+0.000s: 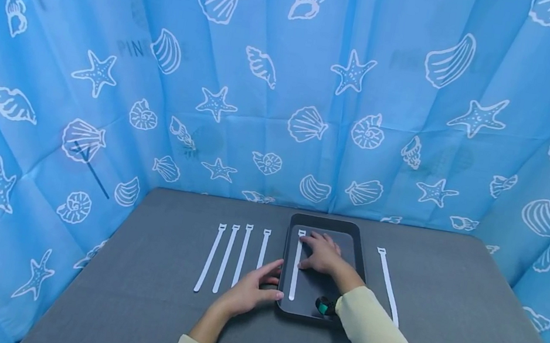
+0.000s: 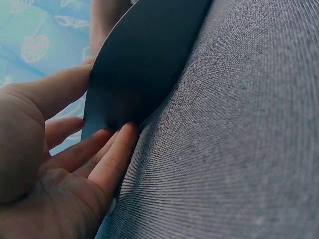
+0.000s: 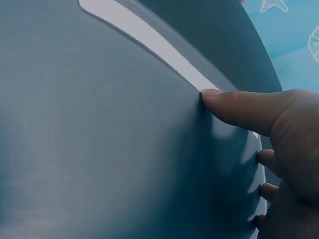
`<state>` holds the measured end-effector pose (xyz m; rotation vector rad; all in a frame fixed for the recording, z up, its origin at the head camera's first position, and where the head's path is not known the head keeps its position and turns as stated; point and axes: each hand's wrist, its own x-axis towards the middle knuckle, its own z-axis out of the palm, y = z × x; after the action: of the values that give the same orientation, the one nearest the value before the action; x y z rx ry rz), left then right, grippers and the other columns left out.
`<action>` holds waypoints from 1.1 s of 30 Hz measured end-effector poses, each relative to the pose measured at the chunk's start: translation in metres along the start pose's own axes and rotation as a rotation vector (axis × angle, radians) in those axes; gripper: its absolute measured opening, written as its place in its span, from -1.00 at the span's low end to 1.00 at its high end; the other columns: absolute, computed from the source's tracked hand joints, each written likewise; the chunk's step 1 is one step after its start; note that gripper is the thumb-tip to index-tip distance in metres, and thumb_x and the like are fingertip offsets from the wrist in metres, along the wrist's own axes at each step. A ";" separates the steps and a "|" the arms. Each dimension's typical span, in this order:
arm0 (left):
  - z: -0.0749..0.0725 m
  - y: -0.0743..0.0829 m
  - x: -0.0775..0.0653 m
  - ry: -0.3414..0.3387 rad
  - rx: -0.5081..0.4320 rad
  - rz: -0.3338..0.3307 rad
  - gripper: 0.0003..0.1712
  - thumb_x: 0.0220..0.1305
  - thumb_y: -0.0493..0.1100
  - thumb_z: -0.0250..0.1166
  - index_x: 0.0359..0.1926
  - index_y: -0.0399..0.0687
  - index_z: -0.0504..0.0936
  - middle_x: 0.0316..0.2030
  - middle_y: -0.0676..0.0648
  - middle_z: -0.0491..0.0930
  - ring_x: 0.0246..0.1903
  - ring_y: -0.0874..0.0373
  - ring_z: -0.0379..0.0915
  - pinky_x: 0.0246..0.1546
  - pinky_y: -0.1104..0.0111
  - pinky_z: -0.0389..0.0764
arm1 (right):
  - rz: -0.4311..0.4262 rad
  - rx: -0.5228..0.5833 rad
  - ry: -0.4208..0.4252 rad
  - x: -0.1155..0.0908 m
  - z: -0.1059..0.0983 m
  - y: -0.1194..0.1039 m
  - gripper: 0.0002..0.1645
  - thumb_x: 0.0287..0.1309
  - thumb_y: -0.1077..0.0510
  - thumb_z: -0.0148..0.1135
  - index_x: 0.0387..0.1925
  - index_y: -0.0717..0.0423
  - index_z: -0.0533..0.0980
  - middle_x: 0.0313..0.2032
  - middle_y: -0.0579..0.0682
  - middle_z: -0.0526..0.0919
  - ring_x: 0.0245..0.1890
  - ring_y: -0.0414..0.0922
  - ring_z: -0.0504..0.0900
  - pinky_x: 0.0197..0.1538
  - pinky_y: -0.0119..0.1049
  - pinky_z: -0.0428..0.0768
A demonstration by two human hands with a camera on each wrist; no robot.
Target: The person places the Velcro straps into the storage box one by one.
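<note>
A white hook-and-loop cable tie with a slotted head lies lengthwise near the left side of a shallow dark grey tray. My right hand reaches into the tray over that tie. In the right wrist view the thumb touches the edge of the tie, its other fingers spread near the tray floor. At the tray's left wall is my left hand, fingers extended. The left wrist view has its thumb by the rim and fingertips low against the outside of the tray.
Several more white cable ties lie side by side left of the tray, partly hidden by the left hand. One further cable tie lies on the right. Behind the grey table hangs a blue curtain with shell prints.
</note>
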<state>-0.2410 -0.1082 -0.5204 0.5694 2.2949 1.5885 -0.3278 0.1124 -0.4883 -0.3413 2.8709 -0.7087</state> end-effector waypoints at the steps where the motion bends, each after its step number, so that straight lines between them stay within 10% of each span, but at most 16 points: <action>1: 0.000 0.000 0.000 -0.002 0.001 0.001 -0.15 0.29 -0.01 0.31 0.50 0.12 0.12 0.34 -0.07 0.33 0.21 0.04 0.38 0.21 0.02 0.36 | 0.001 0.000 -0.001 0.001 0.001 0.000 -0.19 0.01 0.06 0.47 0.33 0.01 0.40 0.42 0.24 0.16 0.41 0.34 -0.06 0.33 0.34 -0.12; 33: 0.001 0.002 -0.001 -0.002 -0.008 -0.006 -0.15 0.28 -0.02 0.31 0.50 0.11 0.12 0.33 -0.08 0.33 0.21 0.03 0.38 0.20 0.04 0.38 | -0.079 0.059 -0.025 0.000 0.002 0.002 -0.18 0.16 -0.08 0.34 0.41 -0.06 0.28 0.44 0.22 0.12 0.43 0.32 -0.09 0.33 0.34 -0.17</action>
<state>-0.2397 -0.1074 -0.5191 0.5621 2.2858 1.5924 -0.3275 0.1132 -0.4914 -0.4543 2.8197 -0.7943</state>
